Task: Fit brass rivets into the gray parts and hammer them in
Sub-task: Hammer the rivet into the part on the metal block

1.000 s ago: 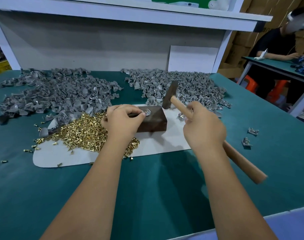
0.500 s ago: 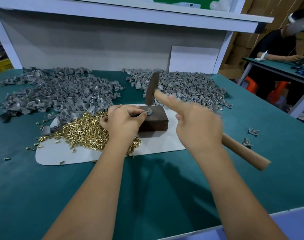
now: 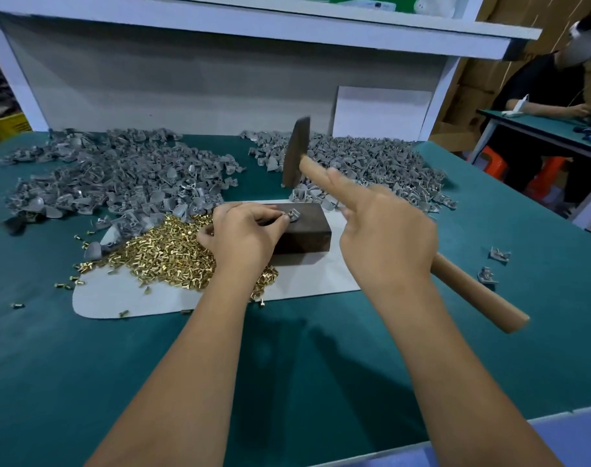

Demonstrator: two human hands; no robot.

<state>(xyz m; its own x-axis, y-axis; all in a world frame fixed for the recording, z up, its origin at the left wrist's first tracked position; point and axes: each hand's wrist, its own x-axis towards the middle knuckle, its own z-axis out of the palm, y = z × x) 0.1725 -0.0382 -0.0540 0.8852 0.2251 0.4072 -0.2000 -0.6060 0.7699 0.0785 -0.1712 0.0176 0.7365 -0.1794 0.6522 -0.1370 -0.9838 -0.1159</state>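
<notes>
My left hand (image 3: 245, 235) pinches a small gray part (image 3: 293, 215) on top of a dark metal block (image 3: 307, 235). A wooden-handled hammer (image 3: 469, 286) is gripped in my right hand (image 3: 386, 237), with the index finger stretched along the handle. Its dark head (image 3: 296, 153) hangs raised above and behind the block. A heap of brass rivets (image 3: 167, 254) lies on a white sheet (image 3: 307, 279) to the left of the block.
Two large piles of gray parts (image 3: 119, 176) (image 3: 371, 166) spread over the back of the green table. Two loose gray parts (image 3: 493, 264) lie at the right. A white shelf frame stands behind. Another person (image 3: 553, 92) sits at a table at far right.
The hammer head has swung up from just behind the block to a raised position. My left hand has kept its hold on the gray part on the block.
</notes>
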